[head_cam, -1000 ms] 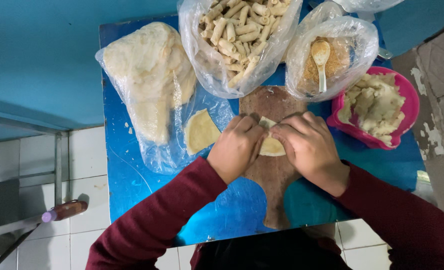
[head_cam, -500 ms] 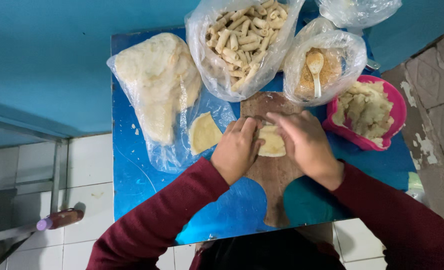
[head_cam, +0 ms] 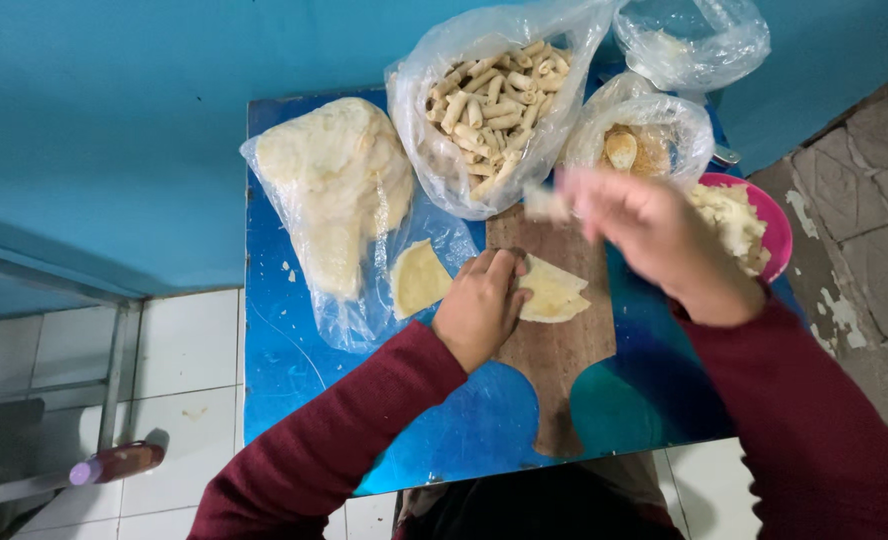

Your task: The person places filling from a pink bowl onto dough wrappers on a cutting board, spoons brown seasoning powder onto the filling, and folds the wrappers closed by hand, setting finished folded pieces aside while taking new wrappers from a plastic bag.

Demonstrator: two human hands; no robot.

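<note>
Blue table (head_cam: 294, 390), crowded far edge; hands (head_cam: 479, 305) press wrapper (head_cam: 554, 292) mid-board (head_cam: 554, 350).

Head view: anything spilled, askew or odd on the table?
Little stands out. A few pale crumbs lie on the bare blue table left of the wrapper bag. One loose wrapper lies off the board, on the bag's plastic. The right hand is motion-blurred, so what it holds is unclear.

A small home food-preparation corner: a blue metal table (head_cam: 294, 400) against a blue wall (head_cam: 114, 130), white floor tiles (head_cam: 189, 370) lower left, bagged rolled pastries (head_cam: 489, 105) at top.
</note>
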